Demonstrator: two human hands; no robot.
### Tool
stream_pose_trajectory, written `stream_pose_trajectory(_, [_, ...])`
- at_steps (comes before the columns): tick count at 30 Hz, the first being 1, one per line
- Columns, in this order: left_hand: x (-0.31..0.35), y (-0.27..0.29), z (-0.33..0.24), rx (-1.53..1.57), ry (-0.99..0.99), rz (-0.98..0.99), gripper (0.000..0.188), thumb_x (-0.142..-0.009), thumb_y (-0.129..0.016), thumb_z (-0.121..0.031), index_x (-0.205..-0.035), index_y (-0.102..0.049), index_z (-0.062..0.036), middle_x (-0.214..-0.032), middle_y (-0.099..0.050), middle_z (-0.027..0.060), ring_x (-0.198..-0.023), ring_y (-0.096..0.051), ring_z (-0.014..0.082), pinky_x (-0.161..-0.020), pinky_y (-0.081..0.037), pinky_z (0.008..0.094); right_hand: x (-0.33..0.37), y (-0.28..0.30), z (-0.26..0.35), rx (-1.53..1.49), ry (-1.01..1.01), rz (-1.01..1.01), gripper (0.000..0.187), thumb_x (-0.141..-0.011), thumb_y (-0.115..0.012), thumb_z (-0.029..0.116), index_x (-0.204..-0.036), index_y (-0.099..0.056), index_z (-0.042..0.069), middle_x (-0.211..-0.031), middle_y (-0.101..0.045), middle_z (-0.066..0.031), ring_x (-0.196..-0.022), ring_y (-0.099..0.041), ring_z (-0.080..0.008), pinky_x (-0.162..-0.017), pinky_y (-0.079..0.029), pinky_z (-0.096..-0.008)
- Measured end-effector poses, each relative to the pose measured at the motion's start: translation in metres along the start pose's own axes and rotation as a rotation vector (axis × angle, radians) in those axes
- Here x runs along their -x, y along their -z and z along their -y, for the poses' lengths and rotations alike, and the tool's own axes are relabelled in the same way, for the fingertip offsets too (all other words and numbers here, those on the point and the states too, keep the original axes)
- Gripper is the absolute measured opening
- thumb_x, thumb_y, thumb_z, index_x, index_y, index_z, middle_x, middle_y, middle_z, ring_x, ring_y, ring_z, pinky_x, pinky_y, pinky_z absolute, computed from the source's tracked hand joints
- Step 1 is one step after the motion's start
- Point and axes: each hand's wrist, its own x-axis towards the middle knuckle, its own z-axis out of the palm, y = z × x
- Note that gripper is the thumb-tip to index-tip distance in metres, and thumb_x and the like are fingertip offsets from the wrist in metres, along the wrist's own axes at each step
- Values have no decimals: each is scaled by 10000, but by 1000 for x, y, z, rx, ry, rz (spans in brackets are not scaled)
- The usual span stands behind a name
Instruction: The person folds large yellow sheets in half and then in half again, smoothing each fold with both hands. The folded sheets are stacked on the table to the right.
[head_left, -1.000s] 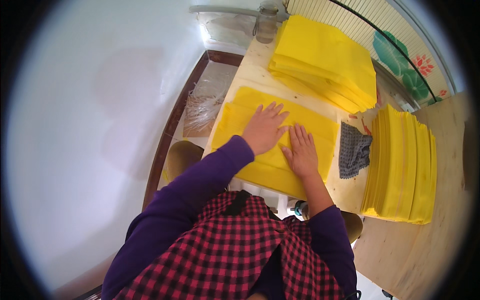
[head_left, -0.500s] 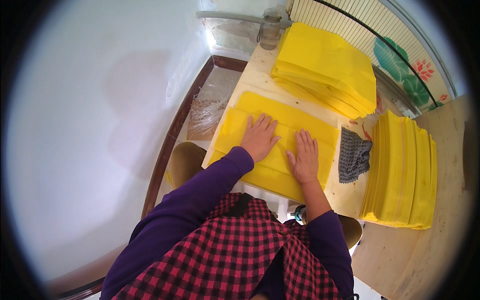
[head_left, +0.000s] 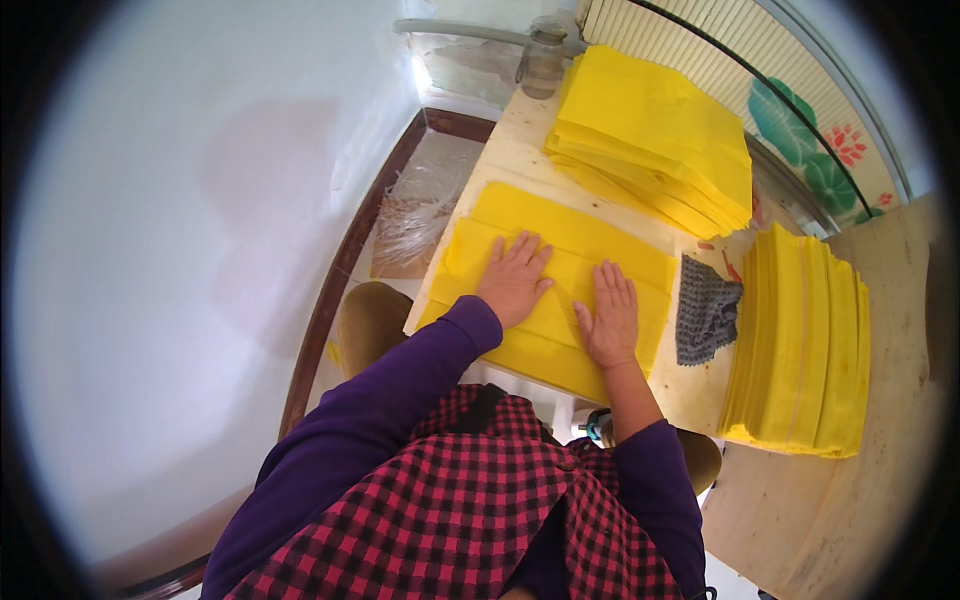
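Observation:
A folded yellow fabric sheet (head_left: 600, 250) lies flat on the wooden table (head_left: 690, 400) before me, with fold lines running across it. Both palms rest on the sheet. Toward its left side, my left hand (head_left: 514, 281) is spread with the fingers apart. My right hand (head_left: 608, 318) lies flat near the sheet's right side, thumb held away from the fingers. Neither hand grips anything. To the right of the sheet sits a crumpled grey knitted cloth (head_left: 706, 310).
A stack of folded yellow fabric (head_left: 650, 125) stands at the table's far side. Another yellow stack (head_left: 800, 345) stands at the right. A glass jar (head_left: 542, 62) is at the far corner. Clear plastic strands (head_left: 420, 215) lie left of the table, beside the white wall (head_left: 180, 250).
My left hand has shifted very slightly toward me and left on the sheet. My right hand stays almost where it was.

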Motion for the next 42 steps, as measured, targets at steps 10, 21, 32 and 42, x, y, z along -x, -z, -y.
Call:
stream_pose_trajectory(10, [3,0,2,-54,-32,-27,538,-940,-509,-342,-1383,-431,-46,-1457,-388,177,-1398,-293,321,-1141,-157,533,0,-1,0,22,-22,11,650,-881,-582,402,-1371,-432,2,-1456,-398,-183,-1372,-336,-320,-1144,-210,-459])
stream_pose_trajectory(21, [4,-2,3,-71,-12,18,552,-935,-498,-343,-1395,-423,-48,-1474,-373,173,-1408,-276,318,-1137,-148,553,-10,4,19,6,-95,114,664,-899,-561,410,-1378,-416,-25,-1464,-376,-204,-1376,-313,-353,-1145,-202,-469])
stream_pose_trajectory(32, [4,-4,7,-110,-32,54,590,-928,-499,-358,-1424,-390,-57,-1501,-329,165,-1427,-233,309,-1138,-119,572,-26,-17,47,-4,-233,279,740,-949,-432,493,-1459,-284,-22,-1545,-237,-187,-1452,-173,-288,-1171,-121,-457])
stream_pose_trajectory(42, [3,4,4,-108,-11,130,594,-952,-480,-371,-1432,-366,-40,-1522,-284,177,-1437,-209,311,-1142,-123,563,19,8,-25,163,-443,198,744,-956,-406,468,-1480,-215,-26,-1558,-198,-188,-1458,-147,-294,-1174,-85,-472])
